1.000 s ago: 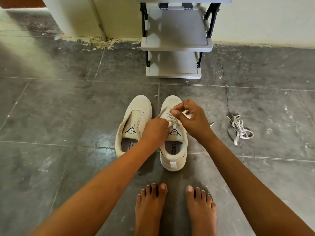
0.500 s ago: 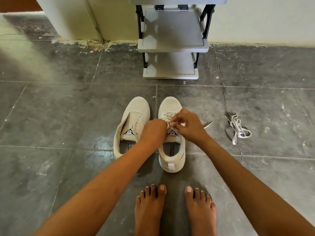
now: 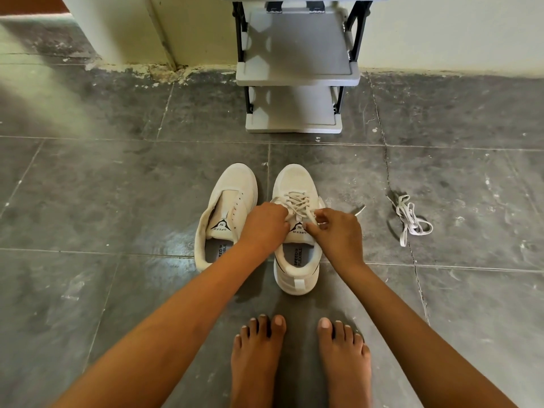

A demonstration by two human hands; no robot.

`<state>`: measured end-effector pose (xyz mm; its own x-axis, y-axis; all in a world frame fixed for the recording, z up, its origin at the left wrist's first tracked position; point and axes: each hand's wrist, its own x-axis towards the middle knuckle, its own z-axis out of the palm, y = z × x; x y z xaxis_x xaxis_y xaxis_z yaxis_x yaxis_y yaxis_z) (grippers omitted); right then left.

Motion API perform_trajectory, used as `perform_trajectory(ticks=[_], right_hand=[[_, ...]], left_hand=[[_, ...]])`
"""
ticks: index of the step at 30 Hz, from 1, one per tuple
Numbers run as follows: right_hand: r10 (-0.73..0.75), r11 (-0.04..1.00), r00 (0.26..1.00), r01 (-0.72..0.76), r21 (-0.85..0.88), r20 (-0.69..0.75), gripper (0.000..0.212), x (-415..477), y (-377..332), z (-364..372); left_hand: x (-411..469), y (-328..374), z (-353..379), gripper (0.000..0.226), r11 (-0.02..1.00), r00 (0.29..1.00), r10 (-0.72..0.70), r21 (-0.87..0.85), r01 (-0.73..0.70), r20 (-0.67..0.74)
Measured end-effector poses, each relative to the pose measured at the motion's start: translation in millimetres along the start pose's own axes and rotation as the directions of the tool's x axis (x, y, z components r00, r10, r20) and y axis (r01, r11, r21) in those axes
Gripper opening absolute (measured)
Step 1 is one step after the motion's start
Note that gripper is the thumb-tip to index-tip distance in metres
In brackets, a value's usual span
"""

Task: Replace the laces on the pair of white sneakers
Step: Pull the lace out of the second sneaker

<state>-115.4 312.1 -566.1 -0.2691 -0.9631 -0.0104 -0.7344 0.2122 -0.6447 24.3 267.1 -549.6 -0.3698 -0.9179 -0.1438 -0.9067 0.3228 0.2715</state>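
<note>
Your right hand (image 3: pixel 338 235) pinches the lace (image 3: pixel 298 201) and has come down to the tongue (image 3: pixel 298 231); a second ago it pulled up high. Your left hand (image 3: pixel 266 225) grips the other end. The laced sneaker (image 3: pixel 295 178) looks nearly done. The bare sneaker (image 3: pixel 234 184) beside it still needs one.

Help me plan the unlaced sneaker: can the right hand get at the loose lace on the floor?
Probably yes, once freed: the right hand pinches the threaded lace, but the loose lace lies on the floor to its right, nothing between.
</note>
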Motion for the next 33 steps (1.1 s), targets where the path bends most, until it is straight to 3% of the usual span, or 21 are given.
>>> perform_trajectory(ticks=[5, 14, 21, 28, 33], right_hand=[[-0.010, 1.000, 0.999, 0.009, -0.024, -0.054, 0.023, -2, -4, 3], [0.026, 0.977, 0.998, -0.036, -0.212, -0.052, 0.027, 1, -8, 15], [-0.083, 0.907, 0.996, 0.063, -0.416, -0.031, 0.020, -1, -3, 14], [-0.136, 0.904, 0.990, 0.111, -0.413, -0.031, 0.026, -4, 1, 14], [-0.278, 0.880, 0.959, 0.279, -0.385, 0.059, 0.026, 0, 1, 10]], left_hand=[[-1, 0, 0, 0.024, 1.000, 1.000, 0.005, -0.009, -0.005, -0.009], [-3, 2, -3, 0.024, 1.000, 1.000, -0.004, -0.006, 0.004, -0.009], [-3, 1, -2, 0.024, 1.000, 1.000, -0.003, -0.005, 0.003, -0.001], [-3, 1, -1, 0.024, 1.000, 1.000, 0.017, 0.003, -0.017, -0.013], [-2, 1, 1, 0.025, 1.000, 1.000, 0.013, 0.011, -0.013, -0.008]])
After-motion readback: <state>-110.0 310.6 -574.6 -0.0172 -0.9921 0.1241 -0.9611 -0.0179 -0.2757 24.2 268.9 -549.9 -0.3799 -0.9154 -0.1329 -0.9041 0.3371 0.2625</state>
